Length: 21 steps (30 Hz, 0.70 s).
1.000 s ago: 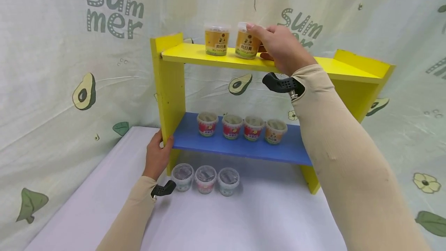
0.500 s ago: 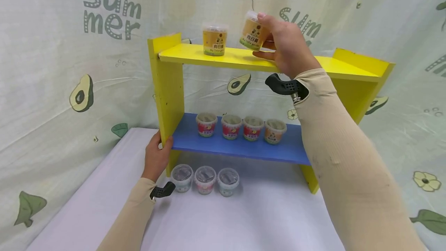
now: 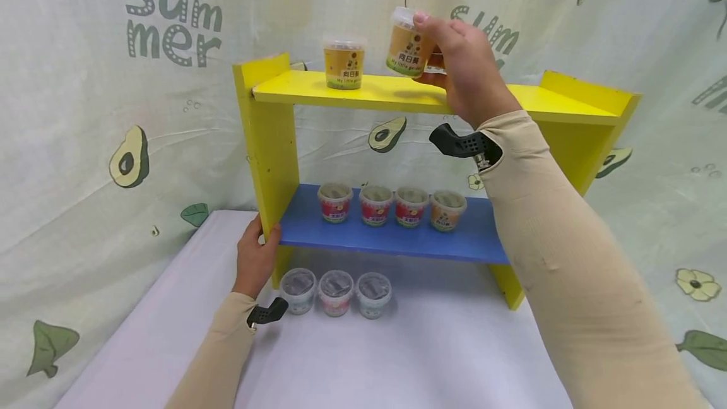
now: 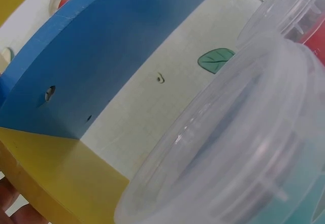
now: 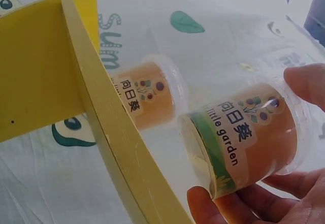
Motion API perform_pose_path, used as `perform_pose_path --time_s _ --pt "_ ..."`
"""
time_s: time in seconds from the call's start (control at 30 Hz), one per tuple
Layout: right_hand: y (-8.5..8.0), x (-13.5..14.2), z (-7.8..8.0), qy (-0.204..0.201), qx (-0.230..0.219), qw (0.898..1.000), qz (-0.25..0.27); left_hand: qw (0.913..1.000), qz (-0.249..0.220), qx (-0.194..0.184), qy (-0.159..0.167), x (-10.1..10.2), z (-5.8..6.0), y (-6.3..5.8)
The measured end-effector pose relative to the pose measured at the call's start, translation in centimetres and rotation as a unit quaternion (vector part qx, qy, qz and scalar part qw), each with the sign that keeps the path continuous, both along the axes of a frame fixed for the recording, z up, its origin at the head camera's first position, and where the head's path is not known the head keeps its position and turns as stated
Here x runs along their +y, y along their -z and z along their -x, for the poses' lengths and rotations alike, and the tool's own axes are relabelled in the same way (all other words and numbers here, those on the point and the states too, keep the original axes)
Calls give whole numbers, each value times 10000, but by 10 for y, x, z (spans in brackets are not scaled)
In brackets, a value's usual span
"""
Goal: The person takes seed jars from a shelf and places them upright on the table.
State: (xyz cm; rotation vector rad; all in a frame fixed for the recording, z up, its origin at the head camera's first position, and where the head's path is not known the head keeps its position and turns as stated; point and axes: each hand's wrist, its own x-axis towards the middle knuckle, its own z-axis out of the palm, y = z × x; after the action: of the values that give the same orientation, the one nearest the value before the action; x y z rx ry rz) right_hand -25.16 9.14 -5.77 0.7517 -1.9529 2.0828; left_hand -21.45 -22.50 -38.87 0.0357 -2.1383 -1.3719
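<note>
Above the yellow top shelf [image 3: 386, 94], my right hand [image 3: 467, 62] grips an orange-labelled plastic cup [image 3: 407, 48] with a clear lid. In the right wrist view the thumb lies by the lid of this cup [image 5: 249, 137] and the other fingers curl under its side; its base is raised off the board. A matching orange cup [image 3: 343, 68] stands upright on the top shelf to its left. Low on the left, my left hand [image 3: 254, 260] grips the edge of the yellow side panel [image 3: 265, 163], thumb toward the front.
On the blue middle shelf [image 3: 363, 238] stand three red-labelled cups [image 3: 375, 207] and one orange cup [image 3: 447, 212]. Below, three pale lidded cups [image 3: 336, 293] stand on the white table [image 3: 397, 358], near the left panel. A patterned cloth [image 3: 187, 100] hangs behind the shelf unit.
My right hand has lifted the orange cup off the top shelf; it tilted on the way up and is now nearly upright. The left hand keeps its grip on the side panel.
</note>
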Motion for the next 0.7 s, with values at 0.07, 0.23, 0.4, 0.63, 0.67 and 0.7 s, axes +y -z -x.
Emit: perform_pose_path --time_s 0.07,0.23,0.4,0.63,0.67,0.7 --pt "-1 1 -4 88 52 9998 -192 10000 -33 25 45 2 -1 1" --pt "-1 5 -18 184 261 9980 -554 9999 -64 90 -49 4 -2 0" --pt "0 16 -32 -104 338 9986 -400 9998 -13 166 -135 2 -1 -2" --pt "8 33 -49 -401 201 9990 -45 9995 -6 297 -145 1 -1 1" --pt "10 35 -52 -399 235 9989 -26 9994 -6 315 -142 1 -2 1" --pt "11 36 -55 -411 271 9988 1 9993 -10 344 -136 1 -2 0"
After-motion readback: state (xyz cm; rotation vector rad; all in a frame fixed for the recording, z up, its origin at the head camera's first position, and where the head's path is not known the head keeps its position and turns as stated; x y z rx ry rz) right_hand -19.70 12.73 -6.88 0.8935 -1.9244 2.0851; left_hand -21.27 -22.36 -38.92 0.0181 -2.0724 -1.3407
